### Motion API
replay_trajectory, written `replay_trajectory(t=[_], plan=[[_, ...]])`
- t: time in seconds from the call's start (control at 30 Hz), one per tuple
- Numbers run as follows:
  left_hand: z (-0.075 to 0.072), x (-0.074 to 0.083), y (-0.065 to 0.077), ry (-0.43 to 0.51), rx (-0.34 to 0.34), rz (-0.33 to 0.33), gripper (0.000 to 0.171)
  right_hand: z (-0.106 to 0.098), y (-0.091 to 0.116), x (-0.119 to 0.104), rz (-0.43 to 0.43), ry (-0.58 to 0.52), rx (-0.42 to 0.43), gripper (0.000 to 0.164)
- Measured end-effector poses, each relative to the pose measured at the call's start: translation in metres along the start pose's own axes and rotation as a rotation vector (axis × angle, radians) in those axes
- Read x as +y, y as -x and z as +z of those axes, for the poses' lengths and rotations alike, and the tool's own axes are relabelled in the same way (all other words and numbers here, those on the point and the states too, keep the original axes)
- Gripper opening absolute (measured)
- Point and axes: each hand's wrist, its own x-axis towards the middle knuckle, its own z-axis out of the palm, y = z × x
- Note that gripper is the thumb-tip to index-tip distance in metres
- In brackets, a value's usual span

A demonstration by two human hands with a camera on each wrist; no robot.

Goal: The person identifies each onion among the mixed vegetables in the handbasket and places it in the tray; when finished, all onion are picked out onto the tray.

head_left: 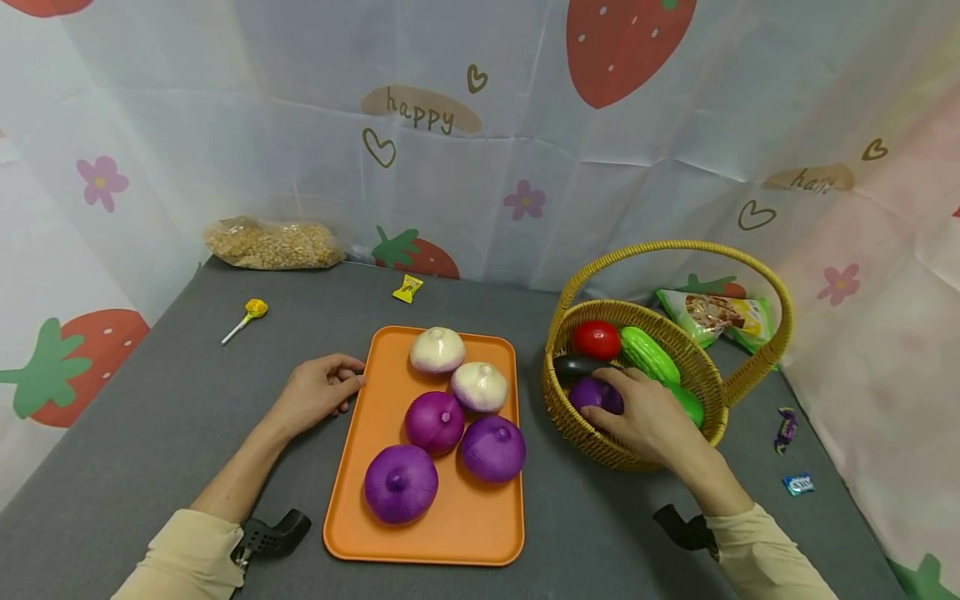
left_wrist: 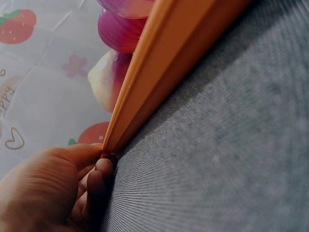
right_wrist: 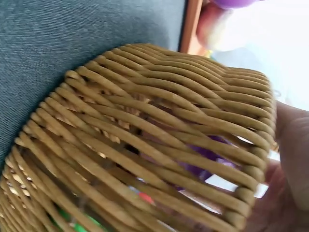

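The right hand point(head_left: 651, 421) reaches into the basket point(head_left: 600, 446), fingers curled over a purple onion point(head_left: 594, 393), half hidden. The left hand point(head_left: 318, 392), fingers curled, touches the orange tray's point(head_left: 360, 467) edge. "happy" shows on the curtain point(head_left: 420, 111) behind.

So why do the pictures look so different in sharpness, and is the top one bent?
Head view: evenly lit, sharp, edges bowed by a wide lens. Left wrist view: orange plastic tray sharp, left hand soft. Right wrist view: woven wicker basket smeared by blur, background washed out bright.
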Motion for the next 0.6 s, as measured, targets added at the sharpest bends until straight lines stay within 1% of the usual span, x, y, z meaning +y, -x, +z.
replay_trajectory(t=[0.13, 0.23, 0.33, 0.43, 0.5, 0.6], plan=[[0.000, 0.000, 0.000, -0.003, 0.000, 0.002, 0.029, -0.006, 0.002, -0.006, 0.012, -0.021, 0.075, 0.059], [0.000, 0.000, 0.000, -0.004, -0.002, 0.003, 0.029, -0.010, 0.004, -0.014, -0.034, -0.022, 0.171, 0.060], [0.000, 0.000, 0.000, -0.005, -0.003, 0.003, 0.029, -0.013, 0.008, -0.024, -0.120, -0.042, 0.279, 0.058], [0.000, 0.000, 0.000, -0.003, -0.006, 0.004, 0.030, -0.015, 0.014, -0.035, -0.227, -0.076, 0.344, 0.057], [0.000, 0.000, 0.000, -0.002, -0.007, 0.005, 0.030, -0.016, 0.018, -0.043, -0.303, -0.091, 0.355, 0.057], [0.000, 0.001, 0.000, 0.001, -0.007, 0.006, 0.030, -0.016, 0.026, -0.054, -0.392, -0.079, 0.321, 0.058]])
